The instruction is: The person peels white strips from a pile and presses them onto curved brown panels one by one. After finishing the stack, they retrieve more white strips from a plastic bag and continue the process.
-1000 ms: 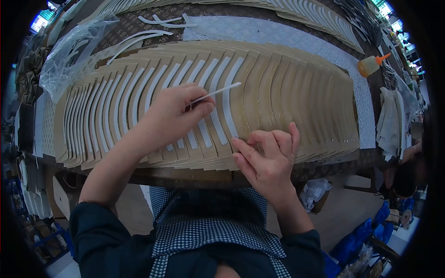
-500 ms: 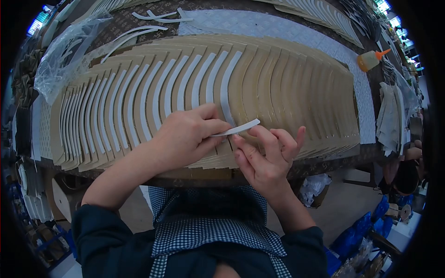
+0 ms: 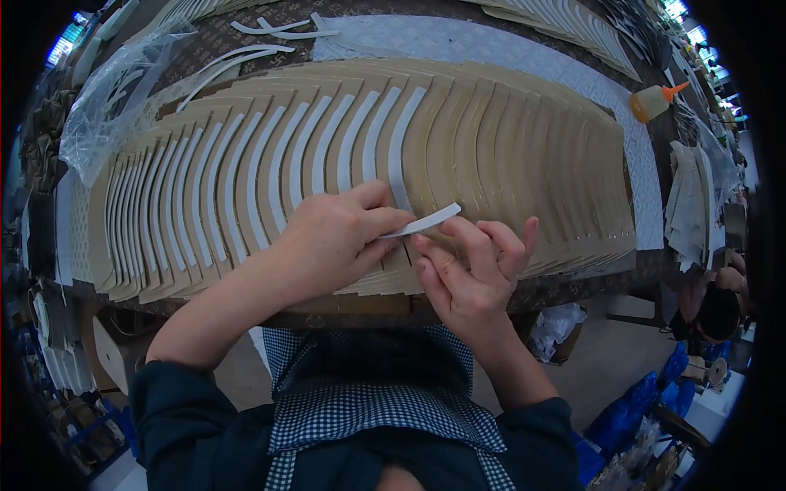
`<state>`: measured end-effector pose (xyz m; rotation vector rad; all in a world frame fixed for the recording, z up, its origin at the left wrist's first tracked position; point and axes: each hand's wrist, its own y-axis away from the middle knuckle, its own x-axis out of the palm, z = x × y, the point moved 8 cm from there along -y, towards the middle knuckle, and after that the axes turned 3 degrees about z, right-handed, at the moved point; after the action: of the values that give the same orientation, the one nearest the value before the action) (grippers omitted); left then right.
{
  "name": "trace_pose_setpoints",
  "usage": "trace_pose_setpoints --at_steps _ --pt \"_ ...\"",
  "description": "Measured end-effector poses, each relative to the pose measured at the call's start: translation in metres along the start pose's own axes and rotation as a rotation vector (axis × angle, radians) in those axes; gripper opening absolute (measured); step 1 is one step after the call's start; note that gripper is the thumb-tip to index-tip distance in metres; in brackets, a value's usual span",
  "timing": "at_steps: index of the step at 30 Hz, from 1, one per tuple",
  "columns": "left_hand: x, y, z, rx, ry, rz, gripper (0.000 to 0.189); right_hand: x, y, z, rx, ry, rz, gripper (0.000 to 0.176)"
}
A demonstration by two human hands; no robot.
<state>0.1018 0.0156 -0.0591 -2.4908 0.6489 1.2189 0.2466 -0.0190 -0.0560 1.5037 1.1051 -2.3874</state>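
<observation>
My left hand (image 3: 332, 237) pinches a short, white curved strip (image 3: 432, 219) between thumb and fingers, its free end pointing right. My right hand (image 3: 473, 274) is just below that free end, fingers apart and bent, with fingertips close to or touching the strip's underside. Beneath both hands lie overlapping tan curved pieces (image 3: 524, 164), fanned across the table. White strips (image 3: 403, 135) lie along the left and middle pieces; those to the right show a glossy, wet-looking surface.
A glue bottle (image 3: 651, 104) with an orange tip lies at the right on a white patterned sheet (image 3: 491, 42). Loose white strips (image 3: 246, 56) and a clear plastic bag (image 3: 123, 94) are at the upper left. Grey fabric pieces (image 3: 686, 200) hang at the right edge.
The strip's free end has tilted slightly upward. My left hand has shifted a little to the right, and my right hand has barely moved.
</observation>
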Motion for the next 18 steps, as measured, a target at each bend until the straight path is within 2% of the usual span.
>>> trace_pose_setpoints --at_steps 8,11,14,15,17,18 --pt "-0.008 -0.001 -0.004 0.022 0.024 0.003 0.024 -0.001 0.001 -0.001 -0.017 -0.013 -0.023 0.015" --pt "-0.021 -0.003 -0.003 0.046 0.288 -0.054 0.033 -0.019 0.012 -0.003 -0.05 -0.121 -0.143 0.017" --pt "-0.021 0.002 -0.005 -0.269 0.893 0.124 0.045 -0.029 0.011 -0.001 -0.016 -0.37 -0.146 0.021" --pt "-0.015 0.005 -0.004 -0.299 1.027 0.157 0.051 -0.026 0.009 -0.004 0.096 -0.524 -0.107 0.02" --pt "-0.016 0.001 -0.006 -0.216 1.033 -0.003 0.053 -0.013 0.005 -0.002 0.328 -0.828 -0.025 0.019" --pt "-0.018 -0.001 -0.009 -0.173 1.037 -0.078 0.054 -0.012 0.0 0.004 0.321 -0.89 0.003 0.018"
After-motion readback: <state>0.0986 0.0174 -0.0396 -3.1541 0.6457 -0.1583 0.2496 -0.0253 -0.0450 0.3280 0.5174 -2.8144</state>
